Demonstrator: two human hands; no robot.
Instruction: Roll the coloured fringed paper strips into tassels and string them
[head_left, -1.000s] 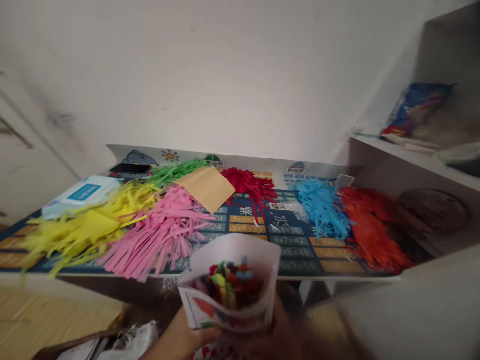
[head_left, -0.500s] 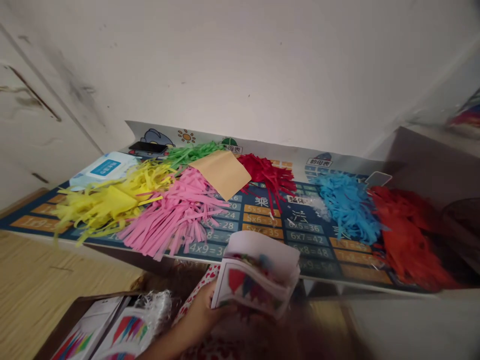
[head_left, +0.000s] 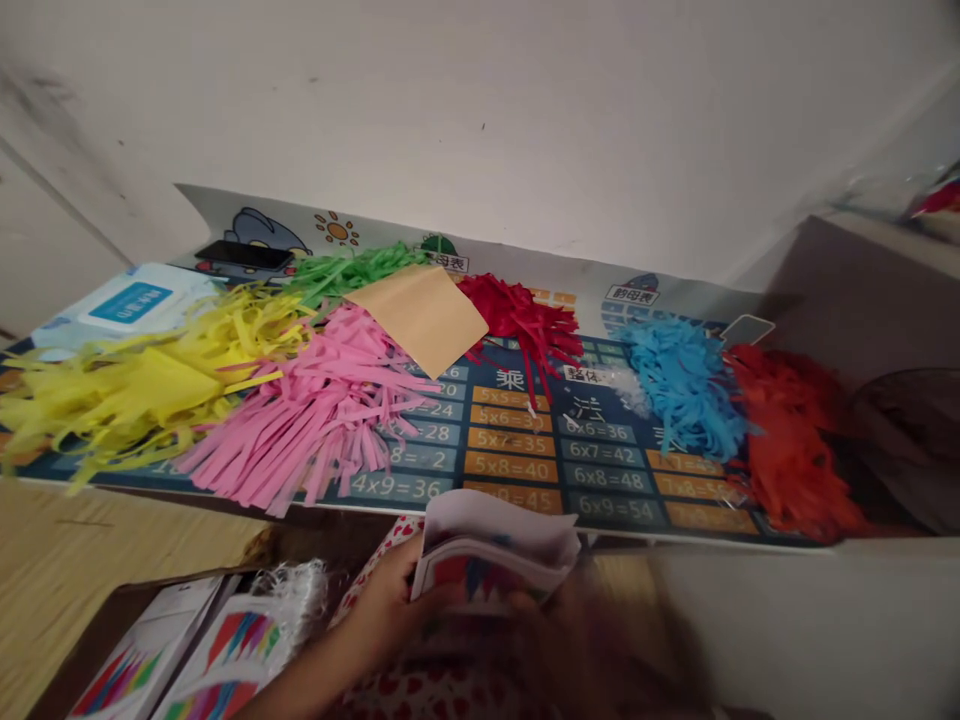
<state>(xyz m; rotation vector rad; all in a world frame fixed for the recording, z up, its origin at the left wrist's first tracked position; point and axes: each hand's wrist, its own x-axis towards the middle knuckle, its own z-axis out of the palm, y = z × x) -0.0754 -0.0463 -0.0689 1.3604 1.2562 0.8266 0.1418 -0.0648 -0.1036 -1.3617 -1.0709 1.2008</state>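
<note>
Showing a narrower mouth than earlier, the white printed-paper packet (head_left: 487,573) is near centre, its sides held by left hand (head_left: 400,597) and blurred right hand (head_left: 553,622); light, even finger pressure should avoid creasing.

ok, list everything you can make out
yellow strips: 1 bunch, left
pink strips: 1 bunch, left of centre
green strips: 1 bunch, back left
crimson strips: 1 bunch, back centre
blue strips: 1 bunch, right
orange-red strips: 1 bunch, far right
tan sheet: 1, overlapping pink strips
soft pack: 1, pale blue, back left
phone: 1, black, back left
printed mat: 1, dark blue, under strips
box: 1, brown, lower left
packets: 2+, white, in box
cloth: 1, white with red hearts, lower centre
wall: 1, off-white, behind
pouch: 1, white, held
left hand: 1, gripping pouch
right hand: 1, blurred, at pouch
</note>
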